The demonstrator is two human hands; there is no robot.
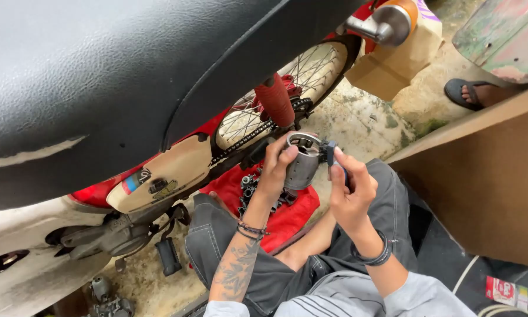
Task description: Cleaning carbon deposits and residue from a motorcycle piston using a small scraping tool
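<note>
Left hand [277, 167] closed around a grey metal cylinder [302, 167], fingers wrapped on its ribbed side wall, thumb near the open rim at top. Right hand [349, 188] pinched shut on a small dark tool [330, 152], tip touching the cylinder's rim. Held up in front of the chest, over the lap, just beside the motorcycle's rear wheel [287, 88] and chain [246, 138]. Looks rigid and fairly heavy for its size, probably oily, so likely slippery; best gripped around the ribbed wall, not the thin rim. Below, a red cloth [293, 217] with small metal parts [247, 188]. Farther right, a wooden board [487, 176].
</note>
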